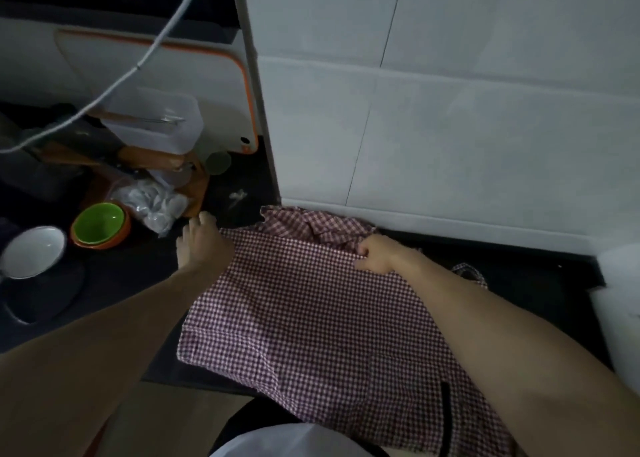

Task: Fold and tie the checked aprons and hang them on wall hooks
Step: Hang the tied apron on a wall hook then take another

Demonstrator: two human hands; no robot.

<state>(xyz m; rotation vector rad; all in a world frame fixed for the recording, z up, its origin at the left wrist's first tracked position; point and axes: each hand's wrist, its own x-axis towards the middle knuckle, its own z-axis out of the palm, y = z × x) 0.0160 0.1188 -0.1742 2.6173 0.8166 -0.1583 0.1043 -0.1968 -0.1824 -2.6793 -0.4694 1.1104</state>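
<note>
**Checked apron, spread on dark counter**

Checked apron (311,318): red-and-white, flat across lower centre of frame, far edge bunched against white tiled wall (450,127).
Left hand (204,242): at apron's upper left corner, fingers extended; grip on cloth cannot be told.
Right hand (377,254): centre frame, fingers curled, pinching folded edge.
Green bowl (98,224), white bowl (33,250): left of frame, apart from apron.

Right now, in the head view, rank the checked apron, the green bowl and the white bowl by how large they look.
1. Checked apron: by far the largest, spread over the dark counter.
2 and 3. Green bowl and white bowl: these look about alike; the wide-angle edge distorts the white one, so I will not rank them.
</note>
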